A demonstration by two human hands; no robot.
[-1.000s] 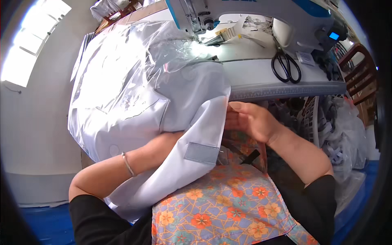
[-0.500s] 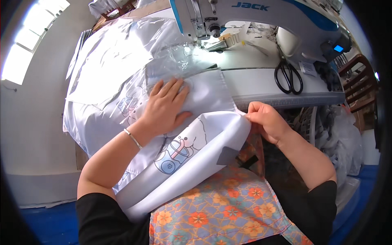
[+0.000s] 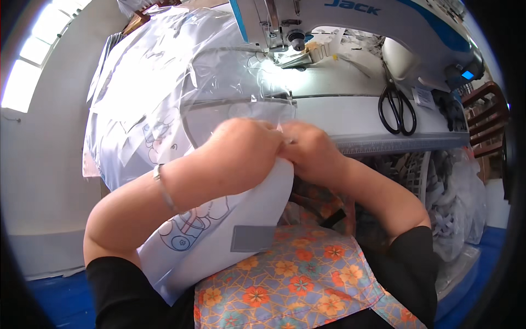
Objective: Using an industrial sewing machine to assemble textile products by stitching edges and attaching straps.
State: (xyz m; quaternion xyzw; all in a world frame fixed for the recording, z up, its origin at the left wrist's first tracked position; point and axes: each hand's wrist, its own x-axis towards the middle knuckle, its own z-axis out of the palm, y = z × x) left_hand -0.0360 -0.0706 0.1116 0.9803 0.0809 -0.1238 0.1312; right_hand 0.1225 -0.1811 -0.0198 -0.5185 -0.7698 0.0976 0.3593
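My left hand [image 3: 246, 151] and my right hand [image 3: 315, 151] meet in front of the sewing machine, both closed with fingertips pinching the edge of a pale white fabric piece [image 3: 268, 192]. Slight motion blur covers the fingers, and the exact pinch is partly hidden. From there the fabric hangs towards my lap. It carries a printed cartoon with a blue cup [image 3: 183, 236], partly behind my left forearm, and a dark grey rectangular patch [image 3: 252, 238]. Just beyond my hands, a clear plastic sheet [image 3: 224, 71] lies over more of the pale fabric.
The sewing machine [image 3: 361, 24] stands at the back, its lamp lit. Black-handled scissors [image 3: 397, 112] lie right of my hands on the white table, behind a ruler strip [image 3: 383, 144] along its front edge. Plastic bags [image 3: 455, 192] sit below right; a wooden chair [image 3: 485, 118] stands beyond.
My left hand has lifted off the flat fabric and closed on its edge. My right hand has moved left to meet it, bringing the fabric edge along.
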